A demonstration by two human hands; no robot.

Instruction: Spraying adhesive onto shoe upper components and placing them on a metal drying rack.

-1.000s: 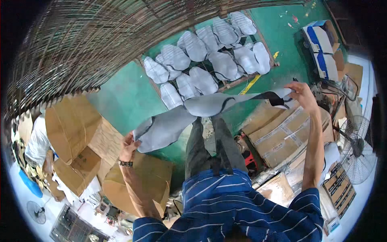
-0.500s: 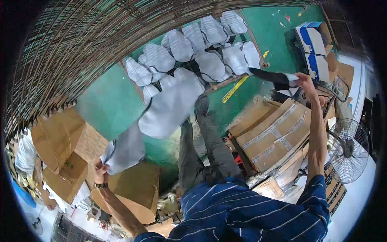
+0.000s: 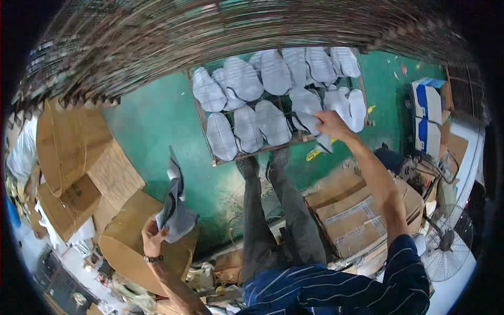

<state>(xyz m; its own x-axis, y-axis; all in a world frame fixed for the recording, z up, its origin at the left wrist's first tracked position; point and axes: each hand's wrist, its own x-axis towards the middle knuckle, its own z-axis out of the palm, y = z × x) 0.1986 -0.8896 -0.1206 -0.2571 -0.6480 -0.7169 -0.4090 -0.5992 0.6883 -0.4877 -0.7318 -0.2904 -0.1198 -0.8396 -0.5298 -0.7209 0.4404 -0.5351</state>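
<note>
My left hand (image 3: 152, 237) grips a grey fabric piece (image 3: 176, 202) with dark edging, hanging folded beside a brown cardboard box (image 3: 131, 236) at lower left. My right hand (image 3: 331, 123) reaches forward and holds the edge of another grey padded piece (image 3: 315, 128) at the near side of a wire rack (image 3: 207, 142). Several grey padded pieces (image 3: 247, 79) lie side by side on that rack on the green floor. My legs in dark trousers (image 3: 273, 210) stand just before the rack.
Open cardboard boxes (image 3: 68, 152) stand at left. Taped flat cartons (image 3: 357, 215) lie at right. A floor fan (image 3: 446, 247) is at lower right. Blue and white boxes (image 3: 428, 110) sit at far right. A woven lattice panel (image 3: 157, 42) fills the top.
The long grey piece stretched between both hands is no longer spread out. My left hand dropped to the box with a folded piece; my right hand moved left onto the rack.
</note>
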